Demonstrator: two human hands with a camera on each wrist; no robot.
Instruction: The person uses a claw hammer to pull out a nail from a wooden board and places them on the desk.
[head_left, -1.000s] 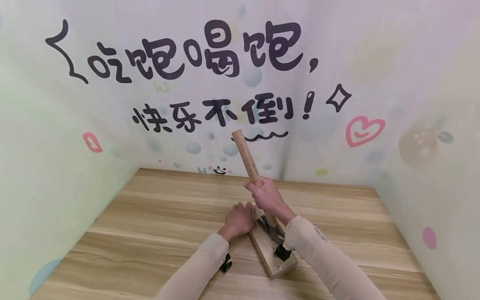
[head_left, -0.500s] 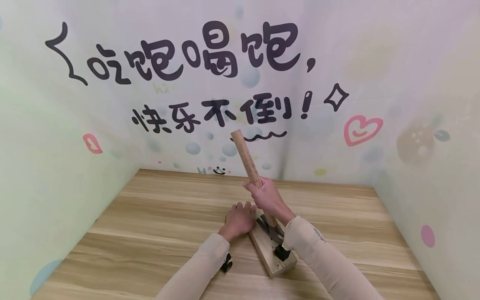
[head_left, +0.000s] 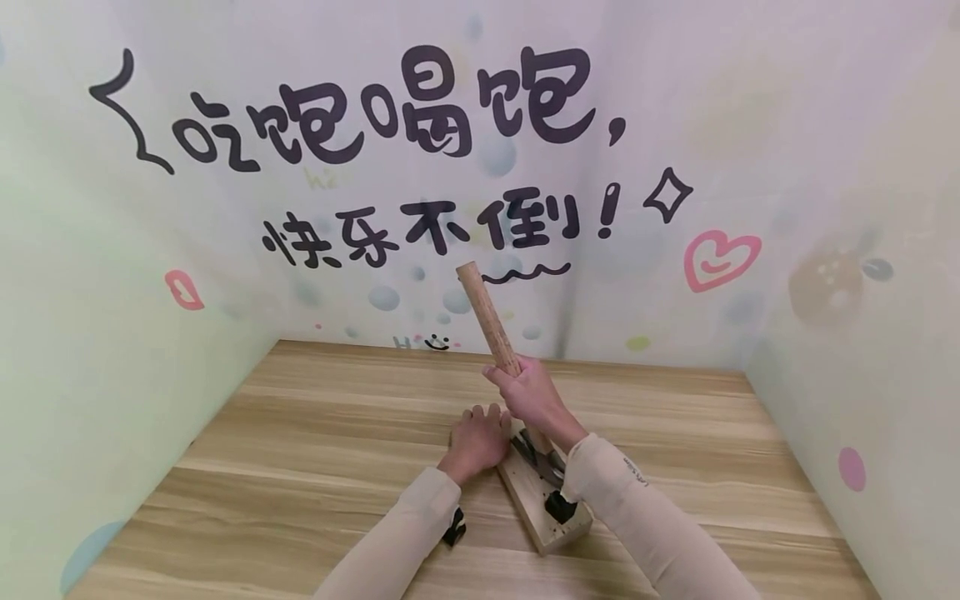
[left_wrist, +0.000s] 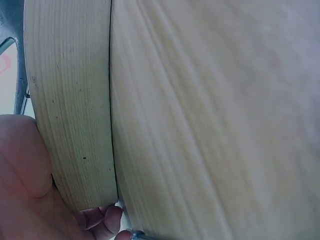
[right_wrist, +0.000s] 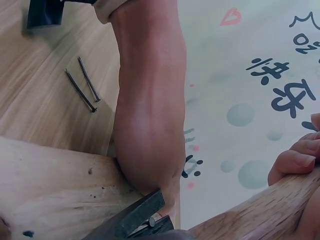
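Note:
My right hand (head_left: 536, 396) grips the wooden handle of a claw hammer (head_left: 491, 321), which stands up at a slant, its butt end pointing up and left. The metal claw (head_left: 542, 460) lies low over a wooden block (head_left: 525, 493) on the table. In the right wrist view a nail head (right_wrist: 152, 221) shows between the claw's prongs; how deep the nail sits is hidden. My left hand (head_left: 480, 437) holds the far end of the block. In the left wrist view its fingertips (left_wrist: 112, 220) curl round that end.
Two loose nails (right_wrist: 82, 90) lie on the table beside the block in the right wrist view. Black pieces (head_left: 453, 527) sit by both sleeves. A printed wall (head_left: 375, 308) stands behind the table (head_left: 300, 433), with more walls at both sides.
The hammer handle's butt end has shifted slightly left with the right hand. The left hand stays on the block. The head view has shifted a little.

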